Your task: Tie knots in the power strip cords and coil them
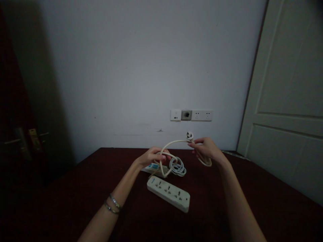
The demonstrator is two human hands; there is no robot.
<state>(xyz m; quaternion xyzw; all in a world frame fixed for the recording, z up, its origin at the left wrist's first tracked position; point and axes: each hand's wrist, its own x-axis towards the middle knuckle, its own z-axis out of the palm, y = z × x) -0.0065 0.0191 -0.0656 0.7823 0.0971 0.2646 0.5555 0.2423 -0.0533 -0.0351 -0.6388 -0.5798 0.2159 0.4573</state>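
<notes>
A cream power strip (pixel 168 194) lies on the dark red surface (pixel 63 201) in front of me. Its cream cable (pixel 174 143) arcs up between my hands. My left hand (pixel 151 156) is closed on a loop of the cable just above a second, white power strip (pixel 154 168) with a blue label. My right hand (pixel 207 149) pinches the cable close to its plug (pixel 189 135), which points up, and a loop hangs below the palm. A coiled grey-white cord (pixel 178 167) rests beside the second strip.
A row of wall sockets (pixel 191 115) sits on the white wall above the far edge of the surface. A white door (pixel 287 101) stands at the right. At the left is a dark door with handles (pixel 32 137). Bracelets (pixel 112 204) circle my left wrist.
</notes>
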